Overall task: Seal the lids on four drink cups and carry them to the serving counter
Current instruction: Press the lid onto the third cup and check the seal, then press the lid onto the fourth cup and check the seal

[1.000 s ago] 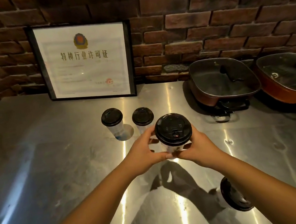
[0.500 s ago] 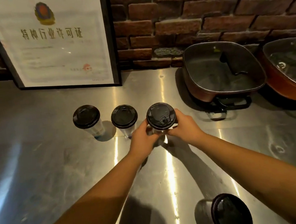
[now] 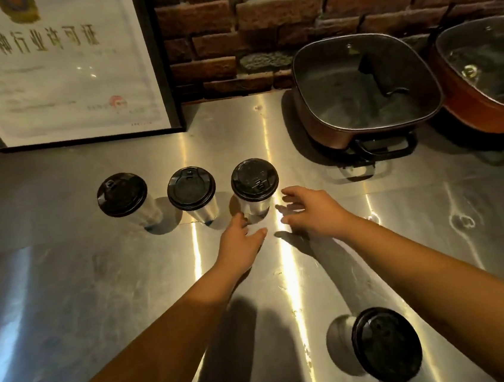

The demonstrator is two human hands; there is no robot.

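Both hands loose, left hand (image 3: 240,244) and right hand (image 3: 312,212) fingers spread, holding nothing; last cup (image 3: 382,345) looks thin, squashy, probably spill-prone, best gripped mid-wall, not by lid

Steel counter (image 3: 68,288) carries three lidded cups (image 3: 192,194) in row, fourth lidded cup (image 3: 382,345) apart at near edge. Framed certificate (image 3: 57,68) stands at back left. Two lidded pans (image 3: 364,85) sit at back right.
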